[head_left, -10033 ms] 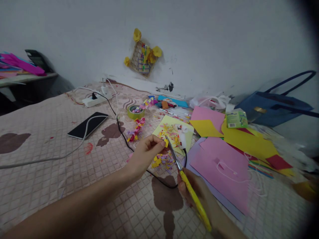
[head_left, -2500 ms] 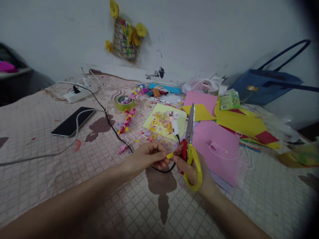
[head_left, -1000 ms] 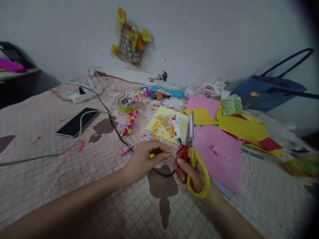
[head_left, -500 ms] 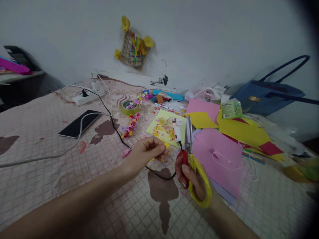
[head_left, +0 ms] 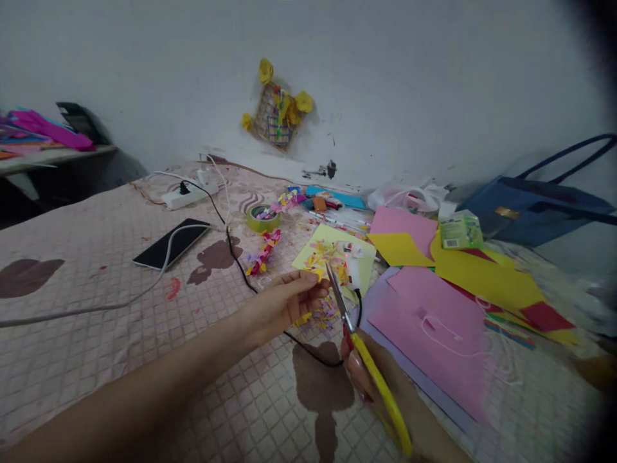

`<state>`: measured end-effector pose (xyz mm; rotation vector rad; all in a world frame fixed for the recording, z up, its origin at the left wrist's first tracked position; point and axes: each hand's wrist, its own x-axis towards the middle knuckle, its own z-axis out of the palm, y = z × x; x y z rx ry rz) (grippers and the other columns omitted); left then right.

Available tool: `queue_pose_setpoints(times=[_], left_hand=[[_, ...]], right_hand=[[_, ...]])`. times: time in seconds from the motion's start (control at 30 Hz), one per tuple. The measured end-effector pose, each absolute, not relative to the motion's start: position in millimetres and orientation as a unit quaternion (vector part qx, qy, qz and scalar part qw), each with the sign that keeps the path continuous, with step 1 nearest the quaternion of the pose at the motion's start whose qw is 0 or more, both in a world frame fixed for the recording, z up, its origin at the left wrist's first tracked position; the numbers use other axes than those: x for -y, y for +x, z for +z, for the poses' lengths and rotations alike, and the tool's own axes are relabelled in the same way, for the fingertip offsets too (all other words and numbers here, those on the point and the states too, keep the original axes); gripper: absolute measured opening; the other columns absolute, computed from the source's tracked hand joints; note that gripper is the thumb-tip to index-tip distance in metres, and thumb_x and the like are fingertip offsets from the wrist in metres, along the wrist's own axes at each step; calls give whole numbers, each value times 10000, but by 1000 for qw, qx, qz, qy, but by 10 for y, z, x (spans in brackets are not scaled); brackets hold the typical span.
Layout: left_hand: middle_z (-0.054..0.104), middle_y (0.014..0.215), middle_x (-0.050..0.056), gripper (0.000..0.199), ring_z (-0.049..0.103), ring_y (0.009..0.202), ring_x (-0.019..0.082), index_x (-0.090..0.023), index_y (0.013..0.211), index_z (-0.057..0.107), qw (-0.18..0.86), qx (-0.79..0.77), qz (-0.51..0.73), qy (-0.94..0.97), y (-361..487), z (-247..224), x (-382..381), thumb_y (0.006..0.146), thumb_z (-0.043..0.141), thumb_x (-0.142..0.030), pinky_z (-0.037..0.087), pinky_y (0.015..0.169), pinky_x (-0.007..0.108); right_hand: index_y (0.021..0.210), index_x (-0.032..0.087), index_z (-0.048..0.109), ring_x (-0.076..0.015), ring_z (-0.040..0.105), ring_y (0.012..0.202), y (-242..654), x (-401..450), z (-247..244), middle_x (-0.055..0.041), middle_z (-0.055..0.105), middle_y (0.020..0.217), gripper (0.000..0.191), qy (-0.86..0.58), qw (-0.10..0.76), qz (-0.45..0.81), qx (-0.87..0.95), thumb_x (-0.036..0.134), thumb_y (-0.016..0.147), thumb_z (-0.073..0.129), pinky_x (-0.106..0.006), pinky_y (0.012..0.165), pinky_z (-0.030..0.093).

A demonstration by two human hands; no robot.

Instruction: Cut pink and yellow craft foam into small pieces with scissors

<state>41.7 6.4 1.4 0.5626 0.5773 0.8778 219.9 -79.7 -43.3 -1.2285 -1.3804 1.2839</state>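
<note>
My left hand (head_left: pixel 284 301) is closed in a pinch on a small piece of yellow paper (head_left: pixel 319 272), held above the scraps. Scissors (head_left: pixel 378 379) with yellow and red handles are in my right hand (head_left: pixel 389 363), their blades pointing up and left beside my left fingertips. The blades look nearly closed, close to the yellow piece; whether they touch it I cannot tell. Behind them, cut paper bits (head_left: pixel 322 256) cover a pale yellow sheet (head_left: pixel 308 239). A white corded tool (head_left: pixel 353 270) with a small red light, resembling a glue gun, lies on that sheet.
Pink paper (head_left: pixel 448 347) and yellow sheets (head_left: pixel 482 276) spread to the right, near a blue bag (head_left: pixel 540 206). A black cord (head_left: pixel 236 257) crosses from the power strip (head_left: pixel 186 196). Leftward lie a dark tablet or phone (head_left: pixel 168 244) and a tape roll (head_left: pixel 263 222).
The scissors have swung from upright to tilted left, their tips now near my left fingers. The blades, apart earlier, look closer together. The view has shifted left and slightly up.
</note>
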Motion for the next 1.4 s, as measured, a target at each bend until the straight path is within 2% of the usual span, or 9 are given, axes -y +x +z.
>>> queue_pose_setpoints(times=[0.13, 0.27, 0.43, 0.6, 0.8, 1.03, 1.4], left_hand=[[647, 758, 25, 89, 604, 703, 81, -120, 719, 643, 808, -261, 440, 293, 427, -11, -55, 760, 694, -180, 477, 623, 162], [632, 738, 25, 109, 586, 688, 77, -109, 701, 639, 804, -262, 442, 301, 442, -1, -43, 748, 701, -185, 464, 619, 166], [628, 733, 29, 90, 589, 684, 82, -104, 717, 647, 809, -281, 435, 277, 444, 39, -32, 725, 712, -166, 472, 636, 171], [631, 732, 31, 133, 584, 680, 85, -108, 716, 642, 797, -291, 441, 293, 449, 22, -37, 713, 731, -206, 467, 645, 184], [636, 699, 25, 205, 581, 668, 98, -114, 692, 624, 743, -308, 490, 336, 478, 4, -2, 667, 768, -258, 440, 642, 211], [625, 694, 9, 206, 570, 663, 93, -123, 687, 617, 728, -312, 512, 332, 510, 26, 53, 671, 761, -270, 436, 687, 231], [631, 714, 11, 180, 562, 671, 90, -125, 693, 627, 724, -319, 512, 334, 513, 39, 75, 681, 746, -259, 432, 697, 232]], right_hand=[[722, 209, 533, -92, 366, 438, 2222, 797, -366, 33, 464, 570, 374, -506, 408, 515, 559, 575, 755, 603, -214, 377, 307], [718, 198, 566, -130, 466, 561, 2235, 802, -326, -6, 524, 638, 383, -516, 412, 494, 566, 577, 768, 588, -230, 483, 412], [767, 203, 604, -151, 507, 624, 2244, 826, -390, -24, 564, 682, 370, -542, 401, 461, 578, 571, 785, 571, -243, 520, 440], [706, 214, 543, -122, 432, 501, 2239, 790, -359, 3, 523, 603, 389, -526, 401, 504, 556, 599, 757, 578, -244, 424, 394], [657, 233, 518, -163, 491, 536, 2275, 706, -314, -16, 530, 590, 447, -515, 375, 528, 561, 640, 815, 422, -276, 417, 404], [663, 225, 489, -113, 376, 457, 2177, 775, -463, 32, 435, 531, 334, -543, 389, 468, 578, 524, 763, 597, -247, 404, 279], [654, 231, 484, -115, 362, 455, 2191, 789, -459, 33, 412, 511, 331, -530, 406, 470, 577, 526, 769, 581, -237, 380, 290]])
